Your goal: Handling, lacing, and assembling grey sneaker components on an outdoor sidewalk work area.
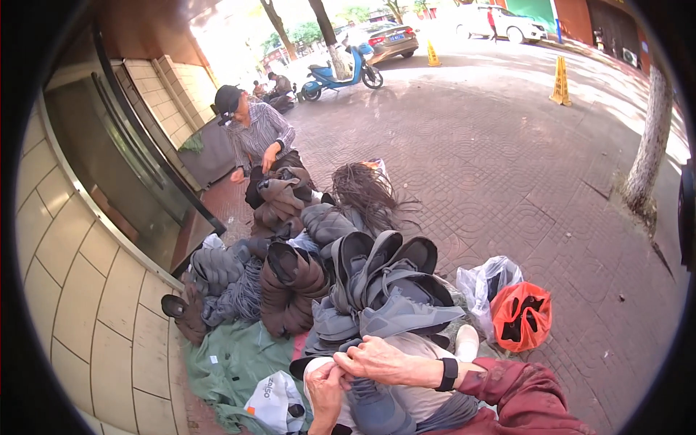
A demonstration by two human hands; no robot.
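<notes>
My left hand [326, 391] and my right hand [384, 362] meet above my lap, with fingers pinched together tip to tip. Whatever thin thing lies between the fingertips is too small to make out. Just below them a grey shoe upper [377, 409] rests on my lap, partly covered by my hands. A bundle of grey laces [446, 413] lies beside it, under my right forearm. In front of my hands is a heap of grey shoe uppers [409, 312], some standing with their dark openings up.
Brown nested uppers [290, 290], grey laces [239, 293] and dark brown laces [362, 190] lie farther off. A co-worker [257, 134] sits beyond, handling uppers. An orange bag [520, 317] and a clear bag [482, 286] stand at right; a green cloth [239, 362] spreads at left.
</notes>
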